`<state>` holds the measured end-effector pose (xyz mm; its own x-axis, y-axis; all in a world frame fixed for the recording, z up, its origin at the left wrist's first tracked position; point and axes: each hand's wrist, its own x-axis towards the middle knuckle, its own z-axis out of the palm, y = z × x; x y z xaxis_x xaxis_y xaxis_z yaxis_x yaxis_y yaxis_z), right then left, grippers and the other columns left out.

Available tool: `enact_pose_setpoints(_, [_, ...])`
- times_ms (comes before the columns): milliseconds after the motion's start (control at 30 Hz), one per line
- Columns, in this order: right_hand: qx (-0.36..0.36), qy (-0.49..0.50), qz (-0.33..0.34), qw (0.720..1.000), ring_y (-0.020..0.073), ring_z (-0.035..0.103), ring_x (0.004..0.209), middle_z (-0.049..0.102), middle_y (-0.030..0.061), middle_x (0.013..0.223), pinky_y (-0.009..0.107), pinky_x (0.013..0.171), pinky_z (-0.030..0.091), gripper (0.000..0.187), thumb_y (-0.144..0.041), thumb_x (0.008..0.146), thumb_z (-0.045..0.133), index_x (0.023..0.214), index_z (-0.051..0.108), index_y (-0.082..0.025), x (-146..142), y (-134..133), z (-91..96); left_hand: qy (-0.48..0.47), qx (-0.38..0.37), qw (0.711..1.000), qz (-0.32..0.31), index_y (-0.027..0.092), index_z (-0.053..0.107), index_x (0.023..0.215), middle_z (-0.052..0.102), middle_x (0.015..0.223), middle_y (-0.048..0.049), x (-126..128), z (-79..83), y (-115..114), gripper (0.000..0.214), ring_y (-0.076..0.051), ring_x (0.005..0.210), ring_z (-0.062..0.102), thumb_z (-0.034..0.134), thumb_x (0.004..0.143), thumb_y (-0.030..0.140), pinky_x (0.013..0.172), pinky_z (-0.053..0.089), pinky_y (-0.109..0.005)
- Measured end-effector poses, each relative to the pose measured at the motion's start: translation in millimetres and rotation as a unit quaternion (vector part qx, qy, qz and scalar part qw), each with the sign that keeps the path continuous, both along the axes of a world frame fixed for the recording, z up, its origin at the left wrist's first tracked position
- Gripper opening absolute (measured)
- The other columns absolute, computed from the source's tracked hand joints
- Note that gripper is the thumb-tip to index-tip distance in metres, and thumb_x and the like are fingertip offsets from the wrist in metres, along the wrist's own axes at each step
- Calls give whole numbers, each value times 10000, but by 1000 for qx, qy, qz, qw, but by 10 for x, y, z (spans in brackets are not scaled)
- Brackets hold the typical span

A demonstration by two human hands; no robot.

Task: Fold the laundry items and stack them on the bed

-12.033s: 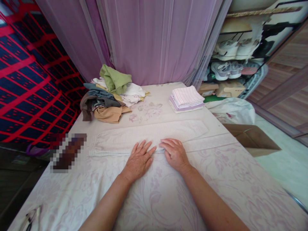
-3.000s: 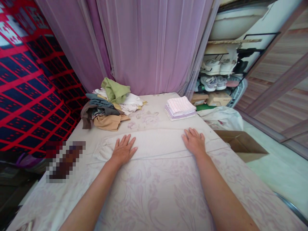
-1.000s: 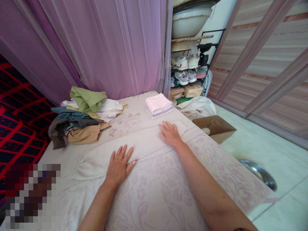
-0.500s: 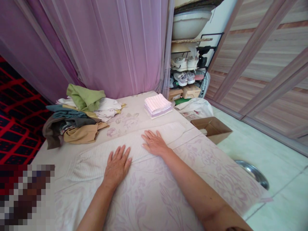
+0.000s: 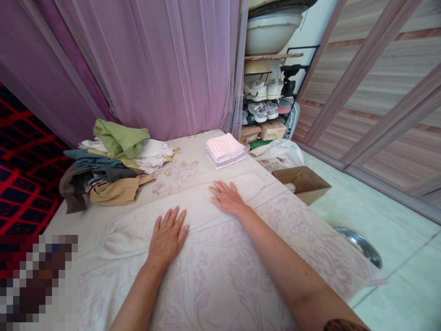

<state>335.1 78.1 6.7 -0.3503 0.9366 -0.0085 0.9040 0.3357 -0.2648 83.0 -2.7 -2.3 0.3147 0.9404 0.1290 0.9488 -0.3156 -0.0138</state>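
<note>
Your left hand (image 5: pixel 167 239) and right hand (image 5: pixel 228 198) lie flat on a pale striped garment (image 5: pixel 197 204) stretched across the flowered sheet (image 5: pixel 213 276), fingers spread, gripping nothing. Dragging either palm sideways under uneven pressure could ruck the fabric or skew its edges.

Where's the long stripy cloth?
In the head view, the striped cloth lies left of centre on the sheet, under the left hand and right hand, nearer than the folded stack.
</note>
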Motion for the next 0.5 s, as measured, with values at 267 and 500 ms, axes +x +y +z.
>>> enact_pose_setpoints(267, [121,18,-194,973,232,456,1238,561,84,1330,410,1024,318,425,-262,921,339,1277,567,-218,699,206,136,-2,10,1000,-3,261,414,1416,381,1490,-54,2,-6,-6,512,-271,1373,334,311,948,443,1091,266,-515])
enact_pose_setpoints(500, [61,-22,-249,966,222,580,1017,686,56,1101,320,858,415,307,-259,813,518,1059,701,-251,1330,468,125,3,11,1000,0,261,418,1412,382,1489,-50,5,-12,-5,508,-265,1373,336,320,946,437,1093,268,-509])
